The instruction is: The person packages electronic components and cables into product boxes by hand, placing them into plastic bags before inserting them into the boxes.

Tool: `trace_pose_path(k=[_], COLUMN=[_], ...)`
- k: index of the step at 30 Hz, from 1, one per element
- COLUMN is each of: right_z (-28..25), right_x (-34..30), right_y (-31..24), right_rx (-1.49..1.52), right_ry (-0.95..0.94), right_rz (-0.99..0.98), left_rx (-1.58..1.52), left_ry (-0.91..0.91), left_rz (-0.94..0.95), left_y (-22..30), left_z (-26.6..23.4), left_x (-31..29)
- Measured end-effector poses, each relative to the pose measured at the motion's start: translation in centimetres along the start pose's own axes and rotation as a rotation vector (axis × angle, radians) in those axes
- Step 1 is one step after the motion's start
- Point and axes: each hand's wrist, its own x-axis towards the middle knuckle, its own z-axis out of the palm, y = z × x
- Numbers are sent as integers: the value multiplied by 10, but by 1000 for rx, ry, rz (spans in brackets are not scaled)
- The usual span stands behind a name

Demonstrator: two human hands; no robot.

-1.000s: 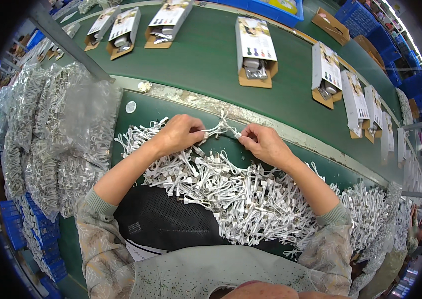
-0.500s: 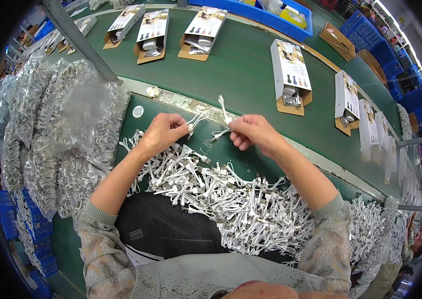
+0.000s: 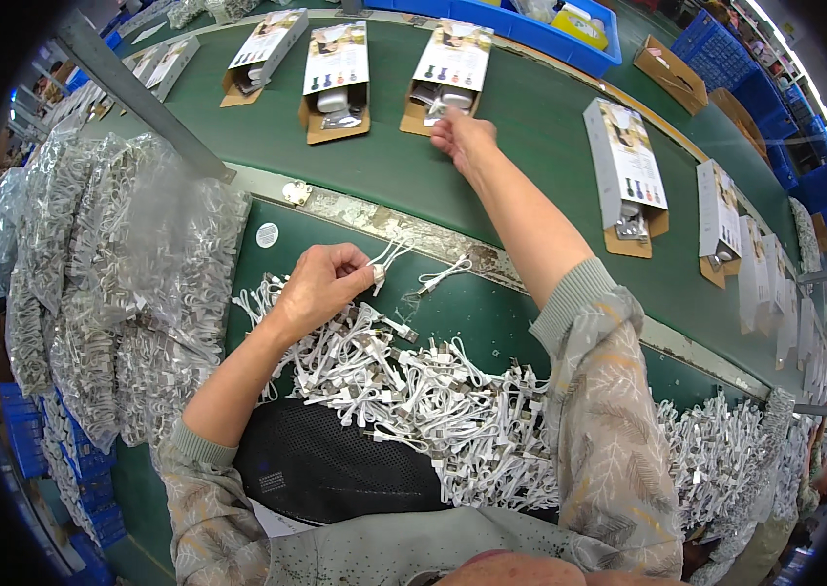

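My left hand is closed in a pinch on a few short white USB cables, held above the near edge of the green table. My right hand reaches out over the conveyor belt, its fingers pinched at the open end of a white printed box. A white cable end shows at those fingertips, against the box's opening; the rest of it is hidden. Below my arms spreads a large pile of loose white USB cables. One looped cable lies alone beyond the pile.
Other open boxes stand along the green belt. Plastic bags of cables are heaped at left, beside a metal post. A black mesh cushion lies before me. A blue bin sits beyond the belt.
My right hand has moved forward from the table to the box opening, carrying a white cable. The boxes have shifted right along the belt. My left hand has stayed about where it was.
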Motion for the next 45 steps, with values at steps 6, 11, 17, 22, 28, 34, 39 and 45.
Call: trace_pose_path(k=[6,11,17,22,28,34,39,45], right_z=[-77,-153,-155,-152,-159,-158,-158,-159], right_x=[-92,-167,-176,-175,-172,-170,-174,-175], right_y=[22,37,39,39,36,39,38,38], right_rx=[-573,-958,-977,-960,-967,-976,-991,-996], right_ry=[-92,-296,-185,-220,-188,-181,-176,-176], right_rz=[-574,-823,-898,-894,-939,-946,-966,-937], left_rx=[14,175,330,166,499,600,367,440], left_ry=[158,329,497,477,109,-55,136,432], left_rz=[38,90,-70,-18,341,251,139,11], left_y=[-3,19,29,34,47,30,21,14], left_z=[-7,-18,14,30,42,55,27,-32], left_x=[10,65,160,185,89,13,32,134])
